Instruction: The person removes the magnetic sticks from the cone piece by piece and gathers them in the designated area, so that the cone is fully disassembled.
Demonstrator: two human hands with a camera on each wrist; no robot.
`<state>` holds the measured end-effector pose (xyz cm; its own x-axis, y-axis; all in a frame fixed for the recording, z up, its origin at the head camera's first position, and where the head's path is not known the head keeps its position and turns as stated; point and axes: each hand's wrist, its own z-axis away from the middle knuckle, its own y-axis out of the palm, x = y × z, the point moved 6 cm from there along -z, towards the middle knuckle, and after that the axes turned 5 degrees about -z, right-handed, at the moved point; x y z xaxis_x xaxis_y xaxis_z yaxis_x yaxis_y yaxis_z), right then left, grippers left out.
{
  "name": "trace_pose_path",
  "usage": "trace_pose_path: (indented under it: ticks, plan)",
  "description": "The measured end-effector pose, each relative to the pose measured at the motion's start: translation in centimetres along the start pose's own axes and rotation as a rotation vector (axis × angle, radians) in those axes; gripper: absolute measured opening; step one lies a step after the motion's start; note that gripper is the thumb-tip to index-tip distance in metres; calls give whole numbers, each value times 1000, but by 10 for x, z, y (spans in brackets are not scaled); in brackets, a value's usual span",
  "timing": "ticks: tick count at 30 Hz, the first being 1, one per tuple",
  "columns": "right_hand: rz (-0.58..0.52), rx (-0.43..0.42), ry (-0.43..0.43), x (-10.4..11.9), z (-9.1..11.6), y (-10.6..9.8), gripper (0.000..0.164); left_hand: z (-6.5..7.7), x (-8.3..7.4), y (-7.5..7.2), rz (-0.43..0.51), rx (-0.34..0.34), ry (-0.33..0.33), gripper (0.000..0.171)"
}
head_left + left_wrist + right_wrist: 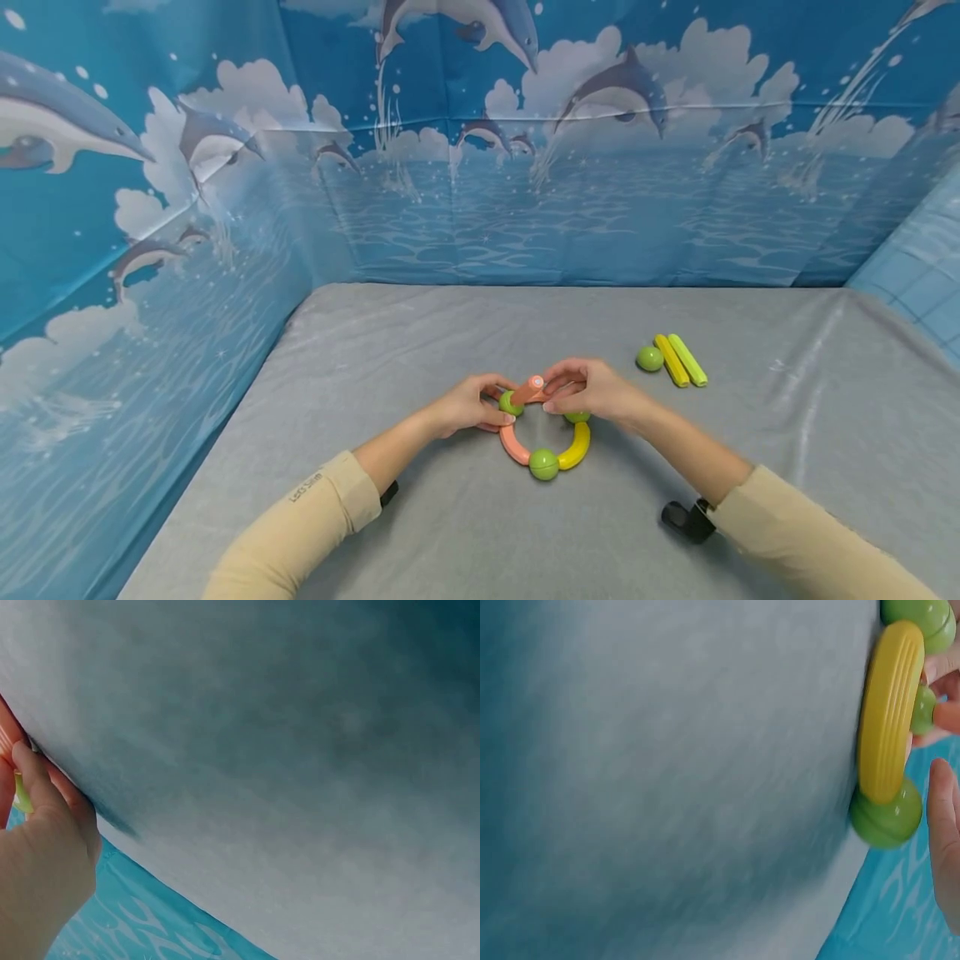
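A toy ring of curved sticks and green balls lies on the grey cloth, with a pink curved stick (514,446) at its left and a yellow curved stick (576,447) at its right. My left hand (467,407) grips the left green ball (510,405), thumb in front and fingers behind. From that ball an orange-pink rod (528,389) sticks up at a tilt. Close by the rod is my right hand (600,390), its thumb raised above the ring in the right wrist view. It partly covers the right green ball (578,417). Another green ball (543,464) joins the front ends.
Behind and to the right lie a loose green ball (649,359), a yellow stick (671,361) and a yellow-green stick (687,361). Blue curtains (480,217) with dolphins stand along the back and left edges of the cloth.
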<state>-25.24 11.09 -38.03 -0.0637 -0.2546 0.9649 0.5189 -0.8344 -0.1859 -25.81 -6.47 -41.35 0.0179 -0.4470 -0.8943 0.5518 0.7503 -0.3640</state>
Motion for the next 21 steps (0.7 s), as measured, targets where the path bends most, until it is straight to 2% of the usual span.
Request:
trace_pose_path:
  ticks: [7,14,21]
  plan:
    - [-21,-21,-13,2,-9,13,39,1,0,1,12,3,16,40]
    - [-73,-2,-35,-1,-15,22,38,2,2,1,70,21,6,40]
    - [-102,-15,-35,-2,-20,25,33,1,0,1,48,9,24,41]
